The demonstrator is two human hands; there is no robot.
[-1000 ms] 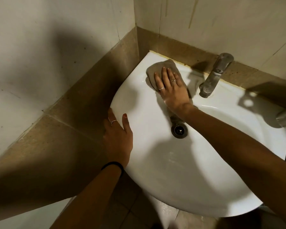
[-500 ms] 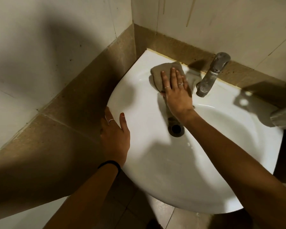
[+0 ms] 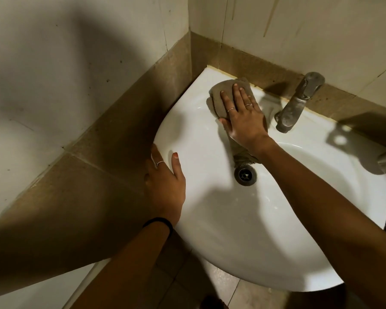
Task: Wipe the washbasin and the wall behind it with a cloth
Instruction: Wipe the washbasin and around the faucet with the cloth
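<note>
Part of the crumpled grey-brown cloth (image 3: 223, 94) lies hidden under your right hand (image 3: 245, 121), fingers flat and spread, pressing it on the back ledge of the white ceramic corner washbasin (image 3: 210, 230); a tail hangs to the round metal drain (image 3: 245, 175). Your left hand (image 3: 165, 186) rests fingers loose on the left rim. Dull metal tap (image 3: 296, 103) beside; tiled wall (image 3: 321, 34) behind.

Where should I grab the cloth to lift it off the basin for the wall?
Probably the bunched upper part of the cloth on the washbasin ledge, from above with the right hand: it lies flattened there, its tail trailing toward the drain.
</note>
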